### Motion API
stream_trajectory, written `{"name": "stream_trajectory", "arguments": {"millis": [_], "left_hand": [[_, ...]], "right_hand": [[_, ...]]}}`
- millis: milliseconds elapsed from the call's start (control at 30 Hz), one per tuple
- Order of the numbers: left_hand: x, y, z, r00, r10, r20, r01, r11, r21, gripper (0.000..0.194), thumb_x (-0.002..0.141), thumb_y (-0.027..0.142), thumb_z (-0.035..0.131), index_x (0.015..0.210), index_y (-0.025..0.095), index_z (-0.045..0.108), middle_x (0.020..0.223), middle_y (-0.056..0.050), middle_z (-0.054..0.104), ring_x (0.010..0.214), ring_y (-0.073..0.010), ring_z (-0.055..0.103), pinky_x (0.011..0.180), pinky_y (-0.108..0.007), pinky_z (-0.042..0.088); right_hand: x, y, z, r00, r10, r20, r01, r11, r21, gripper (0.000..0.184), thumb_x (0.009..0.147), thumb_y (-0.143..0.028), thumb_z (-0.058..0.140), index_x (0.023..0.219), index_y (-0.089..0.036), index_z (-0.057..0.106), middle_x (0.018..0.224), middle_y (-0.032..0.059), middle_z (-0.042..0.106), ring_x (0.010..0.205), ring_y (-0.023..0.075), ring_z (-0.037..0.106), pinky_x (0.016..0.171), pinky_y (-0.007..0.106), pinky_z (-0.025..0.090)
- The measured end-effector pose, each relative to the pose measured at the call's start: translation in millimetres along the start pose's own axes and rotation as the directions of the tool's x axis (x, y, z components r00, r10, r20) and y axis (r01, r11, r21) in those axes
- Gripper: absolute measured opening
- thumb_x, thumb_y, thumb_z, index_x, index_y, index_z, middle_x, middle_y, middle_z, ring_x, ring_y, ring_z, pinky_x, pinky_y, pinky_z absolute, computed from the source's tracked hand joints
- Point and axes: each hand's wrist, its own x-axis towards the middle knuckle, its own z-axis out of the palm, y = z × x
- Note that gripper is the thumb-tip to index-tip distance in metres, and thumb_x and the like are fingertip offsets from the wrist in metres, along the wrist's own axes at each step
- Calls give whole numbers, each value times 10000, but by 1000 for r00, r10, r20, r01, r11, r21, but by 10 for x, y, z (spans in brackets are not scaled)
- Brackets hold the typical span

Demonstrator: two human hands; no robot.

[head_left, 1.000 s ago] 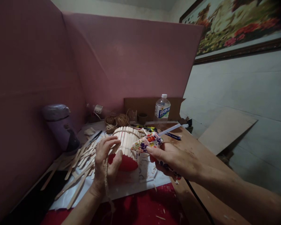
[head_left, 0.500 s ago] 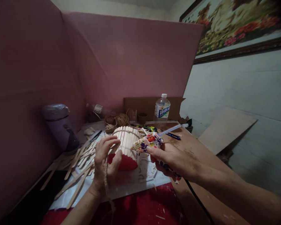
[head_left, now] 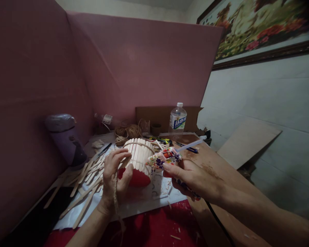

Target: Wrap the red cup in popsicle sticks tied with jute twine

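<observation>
A red container (head_left: 137, 178) lies tilted on the white sheet, its side covered with a row of wooden craft sticks (head_left: 137, 152). Twine (head_left: 134, 144) runs around the sticks. My left hand (head_left: 117, 171) grips the container from the left, fingers over the sticks and thumb near the red end. A length of braided twine (head_left: 115, 195) hangs down from this hand. My right hand (head_left: 184, 175) is wrapped around a flower-patterned hot glue gun (head_left: 170, 156). Its nozzle points left, close to the sticks' right side; whether it touches cannot be made out. A glue stick (head_left: 187, 145) protrudes from its back.
Loose craft sticks (head_left: 89, 181) are heaped at the left beside a purple cylinder (head_left: 67, 140). Balls of twine (head_left: 132, 131), a plastic bottle (head_left: 178, 118) and utility knives (head_left: 159, 140) lie behind. A black cord (head_left: 216, 216) trails from the glue gun.
The glue gun in my right hand has shifted slightly right and its back end has dipped a little. My left hand keeps its hold on the container.
</observation>
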Motion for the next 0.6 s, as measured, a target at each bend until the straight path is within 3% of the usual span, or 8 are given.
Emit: {"name": "stream_trajectory", "arguments": {"millis": [333, 600], "left_hand": [[5, -9, -9, 1000, 14, 2, -14, 1000, 2, 188, 845, 209, 534, 1020, 202, 603, 1115, -80, 607, 1081, -259, 552, 946, -433, 415], [13, 20, -14, 1000, 7, 16, -7, 1000, 1, 177, 847, 201, 541, 1014, 194, 600, 1109, -87, 603, 1085, -258, 547, 946, -439, 412]], "right_hand": [[63, 121, 3, 1000, 4, 13, -5, 997, 71, 415, 924, -451, 476, 594, -230, 355, 360, -91, 349, 295, 52, 277, 322, 202, 185], [73, 213, -10, 1000, -1, -3, 1, 998, 58, 505, 928, -499, 434, 517, -206, 395, 387, -49, 385, 316, 46, 298, 331, 206, 196]]}}
